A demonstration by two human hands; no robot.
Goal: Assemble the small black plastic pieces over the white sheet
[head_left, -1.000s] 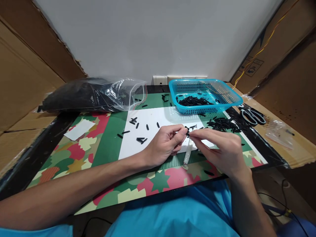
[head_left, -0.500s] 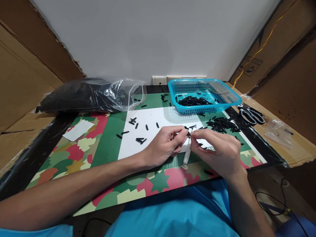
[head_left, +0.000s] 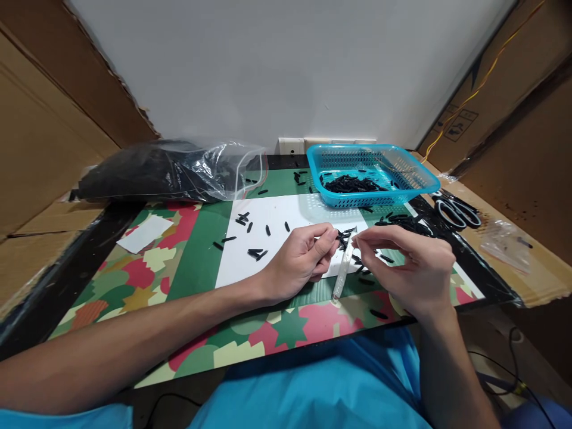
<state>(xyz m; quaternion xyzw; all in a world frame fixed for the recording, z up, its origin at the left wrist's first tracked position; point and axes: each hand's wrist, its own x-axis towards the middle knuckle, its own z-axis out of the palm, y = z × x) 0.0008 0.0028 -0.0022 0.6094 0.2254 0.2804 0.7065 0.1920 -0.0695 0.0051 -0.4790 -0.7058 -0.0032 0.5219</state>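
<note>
My left hand (head_left: pixel 308 253) is closed, thumb pressed to the curled fingers, with the dark tip of a small black piece showing at the pinch. To its right, my right hand (head_left: pixel 404 259) has thumb and forefinger pinched together; whatever may be between them is too small to make out. Between the hands lies a slim, whitish, tape-wrapped tool (head_left: pixel 343 271) with a pointed metal end. Small black elongated pieces (head_left: pixel 344 239) lie around that end, on the white sheet (head_left: pixel 290 205). A larger heap of them (head_left: pixel 402 223) is partly hidden behind my right hand.
A blue perforated basket (head_left: pixel 379 199) holds many black pieces at the back. Left of it rests a zip bag (head_left: pixel 170 173) full of black material. Scissors (head_left: pixel 456 211) and a small clear bag (head_left: pixel 507 244) lie at right. A paper scrap (head_left: pixel 145 233) lies at left.
My right hand has moved to the right, away from my left hand, so the fingertips are now apart. More of the whitish tool and the black pieces shows. My left hand has barely moved.
</note>
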